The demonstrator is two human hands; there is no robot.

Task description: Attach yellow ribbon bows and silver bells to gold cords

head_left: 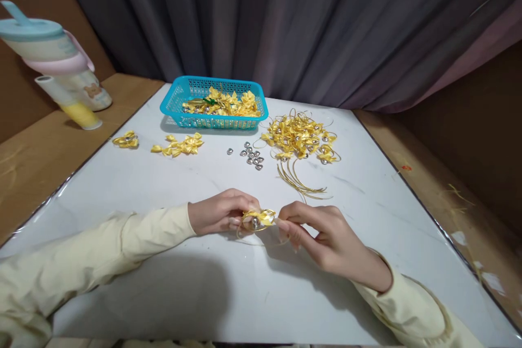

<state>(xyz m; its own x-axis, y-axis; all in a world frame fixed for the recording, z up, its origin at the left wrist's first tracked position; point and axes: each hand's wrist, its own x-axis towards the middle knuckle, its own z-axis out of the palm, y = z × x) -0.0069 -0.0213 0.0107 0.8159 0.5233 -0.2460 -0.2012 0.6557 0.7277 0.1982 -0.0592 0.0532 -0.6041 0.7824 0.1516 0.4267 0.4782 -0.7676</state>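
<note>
Over the near middle of the table, my left hand (pixel 223 211) is closed on a yellow ribbon bow (pixel 267 218) wound with thin gold cord. A silver bell (pixel 255 223) sits at the front of the bow. My right hand (pixel 326 236) is pinched at the bow's right side, on the gold cord (pixel 263 244), which hangs in a loose loop below. The exact spot under the right fingertips is partly hidden. Beyond my hands lie several loose silver bells (pixel 253 157) and a bundle of cut gold cords (pixel 299 182).
A heap of finished-looking bows with bells (pixel 299 133) lies at the right back. A blue basket (pixel 216 124) holds more yellow pieces. Plain bows (pixel 179 144) and a corded bow (pixel 127 140) lie left. A tumbler (pixel 81 84) and thread spool (pixel 81 111) stand far left.
</note>
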